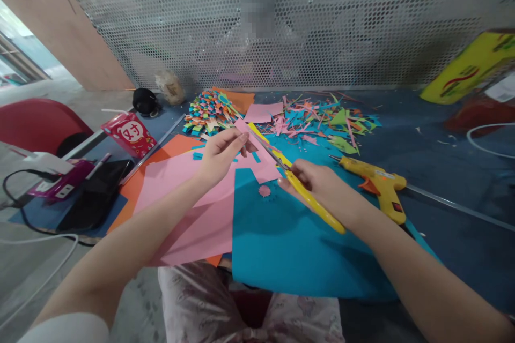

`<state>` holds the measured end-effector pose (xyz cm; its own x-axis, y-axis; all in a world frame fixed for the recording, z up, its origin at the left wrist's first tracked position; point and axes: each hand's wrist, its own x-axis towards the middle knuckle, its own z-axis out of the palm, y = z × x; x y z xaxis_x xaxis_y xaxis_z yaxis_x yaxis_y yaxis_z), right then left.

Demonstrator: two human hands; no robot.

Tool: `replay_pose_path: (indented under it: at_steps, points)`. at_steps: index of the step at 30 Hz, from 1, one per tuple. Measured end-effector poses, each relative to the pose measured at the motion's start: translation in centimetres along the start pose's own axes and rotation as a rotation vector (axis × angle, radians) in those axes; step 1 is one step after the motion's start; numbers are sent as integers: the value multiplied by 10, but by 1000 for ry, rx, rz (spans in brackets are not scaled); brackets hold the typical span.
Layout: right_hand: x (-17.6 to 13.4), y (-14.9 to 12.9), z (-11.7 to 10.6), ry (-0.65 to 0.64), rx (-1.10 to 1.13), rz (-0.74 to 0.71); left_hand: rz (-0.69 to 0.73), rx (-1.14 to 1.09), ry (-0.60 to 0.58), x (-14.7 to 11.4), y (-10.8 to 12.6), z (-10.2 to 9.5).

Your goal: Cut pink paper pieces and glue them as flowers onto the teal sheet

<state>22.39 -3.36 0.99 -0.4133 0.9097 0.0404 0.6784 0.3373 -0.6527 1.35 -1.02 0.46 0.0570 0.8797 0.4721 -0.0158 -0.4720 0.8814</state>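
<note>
My left hand [225, 153] pinches a narrow pink paper strip [242, 126] between thumb and fingers. In my right hand [314, 182] is a pair of yellow-handled scissors [316, 204]. Their blades point up and left along the pink strip; whether they are apart is hard to see. Beneath my hands lie a large blue sheet [281, 246] and a pink sheet [189, 230], with orange paper [131, 193] under the pink. A small pink toothed paper disc [264, 191] rests on the blue sheet, below the scissors.
Paper scraps [322, 123] and a pile of small coloured paper pieces [209, 110] lie along the back. A yellow glue gun [378, 182] sits at right. On the left are a drink carton [131, 134], a black phone [94, 195] and a power strip [66, 179]. A perforated metal panel [181, 32] stands behind.
</note>
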Motion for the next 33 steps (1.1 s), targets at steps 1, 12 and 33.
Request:
replay_pose_path:
  at_steps: [1,12,33]
  points:
    - [0,-1,0,1,-1,2,-4,-2,2,0,-1,0]
    - [2,6,7,54,-25,-13,-18,-45,1,1,-2,-2]
    - [2,12,13,30,-13,-14,-81,-14,-85,-5,9,10]
